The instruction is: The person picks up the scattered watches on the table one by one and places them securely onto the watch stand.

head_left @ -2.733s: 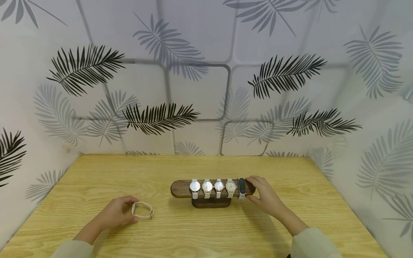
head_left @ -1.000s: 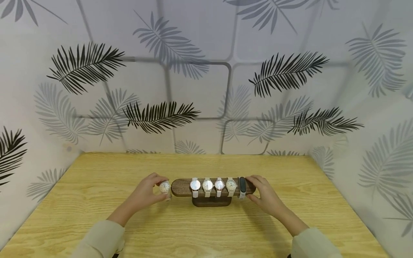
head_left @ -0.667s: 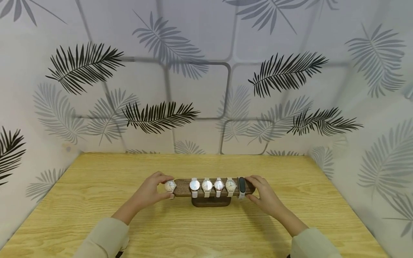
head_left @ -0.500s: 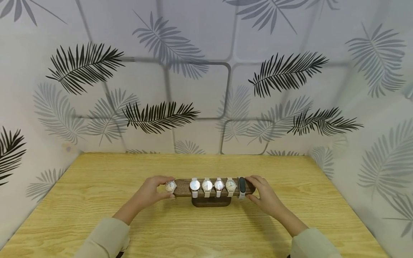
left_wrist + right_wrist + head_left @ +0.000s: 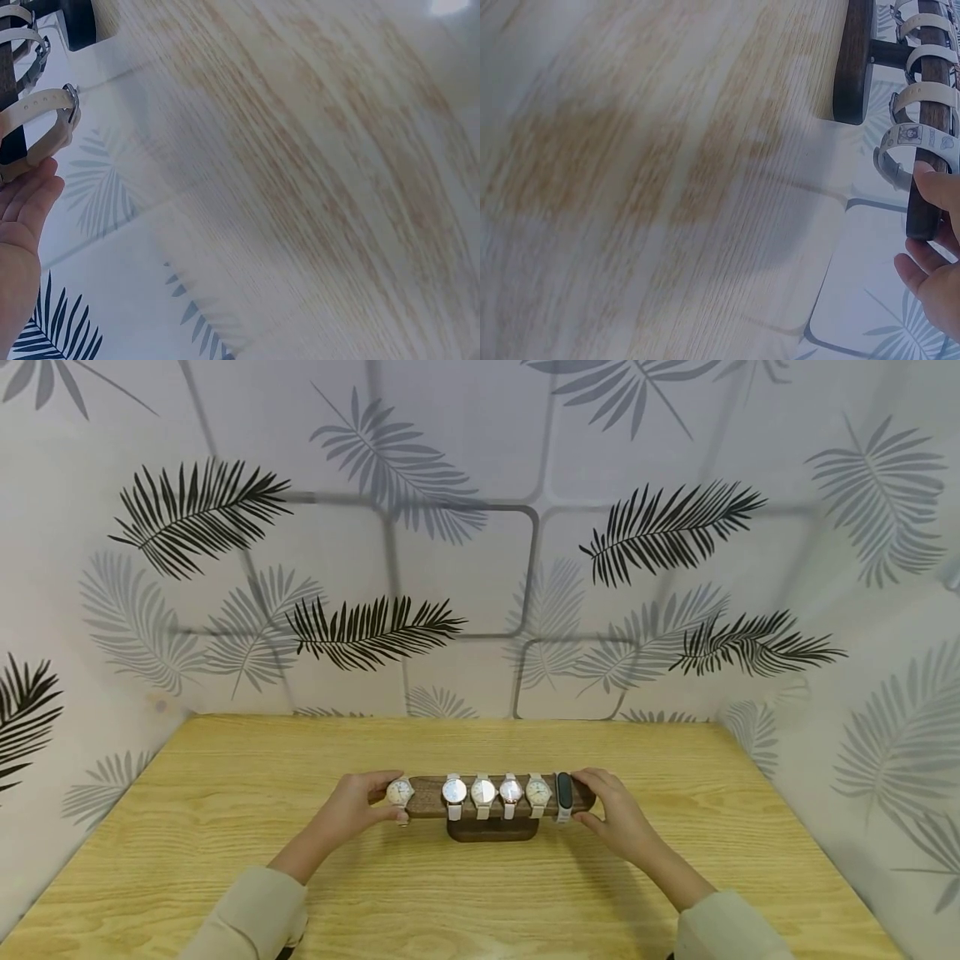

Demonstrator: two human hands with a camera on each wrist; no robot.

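A dark wooden watch stand (image 5: pixel 427 798) carries a bar on a short base. My left hand (image 5: pixel 351 810) pinches a cream-strapped wristwatch (image 5: pixel 400 792) between thumb and fingers, its closed strap looped around the bar's left end. In the left wrist view, that strap (image 5: pixel 39 107) shows its buckle side, hanging below the bar. At the other end, my right hand (image 5: pixel 618 820) grips the bar tip, thumb in front and fingers behind. Just beside it sits a fitness band (image 5: pixel 564 792) with a dark screen. The right wrist view shows the thumb pressed on the bar (image 5: pixel 924 217).
Several light-strapped watches (image 5: pixel 483 792) sit around the middle of the bar. The stand's base (image 5: pixel 492 831) rests on a wood-grain table (image 5: pixel 480 902). Behind and at both sides hangs a pale leaf-patterned backdrop (image 5: pixel 480 568).
My left hand has brought the watch from the table at left up to the stand and slid it rightward onto the bar's left end. My right hand keeps its grip on the other end.
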